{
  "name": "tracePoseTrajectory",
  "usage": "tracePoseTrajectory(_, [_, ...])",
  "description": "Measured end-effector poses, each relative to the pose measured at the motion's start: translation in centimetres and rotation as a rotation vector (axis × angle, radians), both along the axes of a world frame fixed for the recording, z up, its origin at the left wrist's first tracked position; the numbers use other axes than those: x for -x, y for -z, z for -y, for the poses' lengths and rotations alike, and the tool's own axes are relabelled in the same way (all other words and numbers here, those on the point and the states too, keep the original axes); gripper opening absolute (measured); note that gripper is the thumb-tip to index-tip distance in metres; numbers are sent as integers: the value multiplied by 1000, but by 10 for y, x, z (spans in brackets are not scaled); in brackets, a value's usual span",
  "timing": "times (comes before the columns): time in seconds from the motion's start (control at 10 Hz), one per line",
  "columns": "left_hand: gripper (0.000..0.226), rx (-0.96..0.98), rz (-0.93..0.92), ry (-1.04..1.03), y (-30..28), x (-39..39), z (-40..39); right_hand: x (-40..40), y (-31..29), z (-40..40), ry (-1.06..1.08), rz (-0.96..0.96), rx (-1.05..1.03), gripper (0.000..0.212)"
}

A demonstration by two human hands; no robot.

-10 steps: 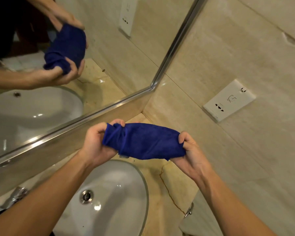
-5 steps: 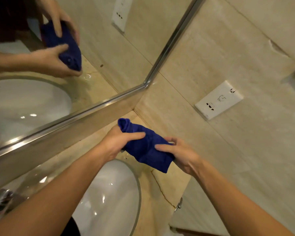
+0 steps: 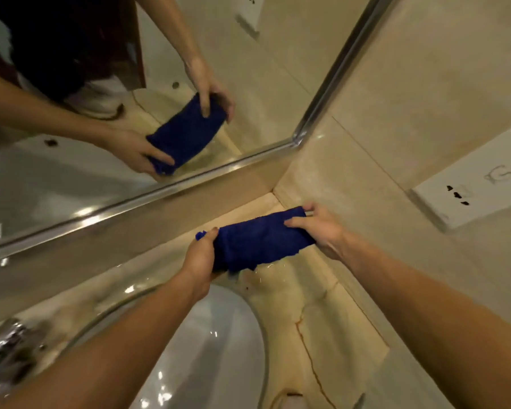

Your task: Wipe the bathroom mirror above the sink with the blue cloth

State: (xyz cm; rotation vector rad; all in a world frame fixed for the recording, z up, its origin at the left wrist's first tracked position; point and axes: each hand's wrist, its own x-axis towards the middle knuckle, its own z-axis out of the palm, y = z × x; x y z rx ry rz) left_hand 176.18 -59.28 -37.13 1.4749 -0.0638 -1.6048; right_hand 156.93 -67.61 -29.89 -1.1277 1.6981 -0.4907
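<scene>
while both hands grip blue cloth [image 3: 260, 242], left hand [image 3: 199, 256] on near end, right hand [image 3: 322, 230] on far end, cloth's long axis runs roughly parallel to mirror [image 3: 106, 119] bottom edge; mirror up-left, left hand nearer.

Beige stone-tiled walls [image 3: 410, 84] meeting in a corner at frame centre — white wall socket [image 3: 472, 184] at right; cracked marble counter [image 3: 307, 314] and chrome tap [image 3: 6, 346] lower left.

Both hands [image 3: 260, 246] gripping blue cloth [image 3: 260, 242], above sink [image 3: 219, 343]
</scene>
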Motion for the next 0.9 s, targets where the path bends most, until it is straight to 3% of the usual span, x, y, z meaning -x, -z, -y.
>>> tracePoseTrajectory(0.1, [13, -1, 114, -111, 31, 9, 27, -5, 40, 33, -26, 11, 50, 38])
tracePoseTrajectory(0.3, [20, 49, 154, -184, 74, 39, 80, 3, 102, 104, -200, -255, 310, 47])
tracePoseTrajectory(0.5, [43, 49, 343, 88, 88, 54, 98, 14, 136, 113, -228, -239, 312, 60])
tracePoseTrajectory(0.6, [42, -8, 634, 258, 79, 51, 91, 16, 147, 101, -320, -291, 328, 70])
tracePoseTrajectory(0.7, [43, -84, 892, 359, 65, 54, 79, 16, 146, 84, -395, -408, 496, 66])
tracePoseTrajectory(0.8, [48, 129, 1148, 413, 51, 79, 58, 29, 143, 51, -321, -338, 563, 55])
tracePoseTrajectory(0.9, [47, 396, 1071, 629, 43, 118, 31, 51, 146, 1, -261, -408, 558, 43])
